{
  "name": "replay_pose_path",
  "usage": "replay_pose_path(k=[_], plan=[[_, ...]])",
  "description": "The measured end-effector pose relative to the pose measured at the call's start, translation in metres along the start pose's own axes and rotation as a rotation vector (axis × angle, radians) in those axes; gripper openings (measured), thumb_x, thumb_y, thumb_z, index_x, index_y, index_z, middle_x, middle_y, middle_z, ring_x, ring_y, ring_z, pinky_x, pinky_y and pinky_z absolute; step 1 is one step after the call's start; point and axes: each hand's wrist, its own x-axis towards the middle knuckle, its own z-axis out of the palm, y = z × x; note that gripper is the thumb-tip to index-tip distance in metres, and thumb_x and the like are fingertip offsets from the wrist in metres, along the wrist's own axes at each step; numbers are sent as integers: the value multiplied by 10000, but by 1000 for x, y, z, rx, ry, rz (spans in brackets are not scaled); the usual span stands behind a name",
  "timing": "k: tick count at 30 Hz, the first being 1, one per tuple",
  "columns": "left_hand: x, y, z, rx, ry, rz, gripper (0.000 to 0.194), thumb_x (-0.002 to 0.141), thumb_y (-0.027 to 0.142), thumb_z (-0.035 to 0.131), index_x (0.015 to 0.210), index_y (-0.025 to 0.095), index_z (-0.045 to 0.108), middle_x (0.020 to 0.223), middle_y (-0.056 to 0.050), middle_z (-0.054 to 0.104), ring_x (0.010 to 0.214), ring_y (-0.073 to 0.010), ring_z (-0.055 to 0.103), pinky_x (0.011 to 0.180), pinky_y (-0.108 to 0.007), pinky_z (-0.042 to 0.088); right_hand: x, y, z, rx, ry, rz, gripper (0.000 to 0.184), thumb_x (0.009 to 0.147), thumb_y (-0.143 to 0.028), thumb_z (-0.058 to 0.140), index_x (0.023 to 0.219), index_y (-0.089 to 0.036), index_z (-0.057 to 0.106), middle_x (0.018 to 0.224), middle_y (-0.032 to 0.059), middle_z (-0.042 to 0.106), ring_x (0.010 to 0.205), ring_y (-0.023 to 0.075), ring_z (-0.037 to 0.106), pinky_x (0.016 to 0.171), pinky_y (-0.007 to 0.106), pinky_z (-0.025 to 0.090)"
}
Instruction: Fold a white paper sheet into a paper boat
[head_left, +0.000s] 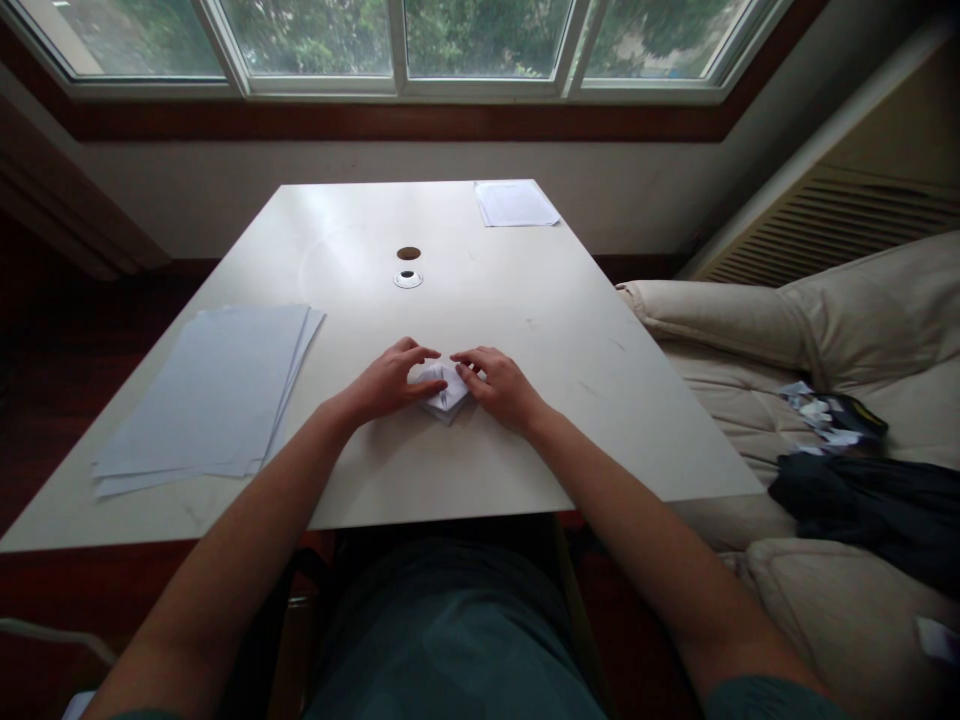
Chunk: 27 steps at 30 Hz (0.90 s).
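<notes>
A small piece of folded white paper (448, 398) rests on the white table in front of me, with layered, pointed folds. From its left side, my left hand (391, 380) grips it, the thumb lying on its top and the index finger arched over the far side. My right hand (501, 385) is curled around the right side, thumb and fingertips on the paper. Parts of the far and right edges are hidden behind my fingers.
A stack of white paper sheets (206, 390) lies at the table's left, and more sheets (516, 204) lie at the far right corner. Two round holes, one with a metal ring (408, 281), are mid-table. A beige sofa (712, 310) holding dark cloth (862, 505) stands right.
</notes>
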Motion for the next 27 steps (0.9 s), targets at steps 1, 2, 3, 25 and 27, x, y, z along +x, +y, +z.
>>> replay_pose_path(k=[1,2,3,25,27], plan=[[-1,2,-3,-15,-10,25,512,853,565,602,1229,220,648,1101,-89,568,942,-213,608,904,-384,503,0,0,-1,5,1,-4,256,936,-259,532,1134,-195,681,968,70,681,916,197,595,884,357,468],[-2,5,-6,-27,-33,62,484,857,553,604,1212,228,654,1109,-90,568,982,-220,601,923,-389,495,0,0,-2,8,-2,-5,257,926,-254,546,1139,-198,677,975,68,680,914,195,597,881,355,471],[-3,8,-9,-35,-55,107,464,845,543,627,1190,235,663,1122,-90,569,1025,-229,591,949,-398,483,-1,-1,-2,8,-9,-2,261,912,-249,565,1144,-202,675,981,66,679,912,193,598,878,354,474],[2,5,-4,-110,-65,48,173,842,316,580,774,162,618,728,4,561,652,-128,505,591,-246,391,-3,-6,-7,269,-65,27,389,811,-265,647,1196,-219,618,1164,65,690,943,193,664,667,272,511],[2,5,-5,-133,-71,33,196,854,334,570,801,158,639,750,-4,584,672,-133,522,602,-247,402,-3,-5,-5,264,-48,20,333,820,-217,614,1151,-218,647,1132,54,697,912,178,659,677,272,508]])
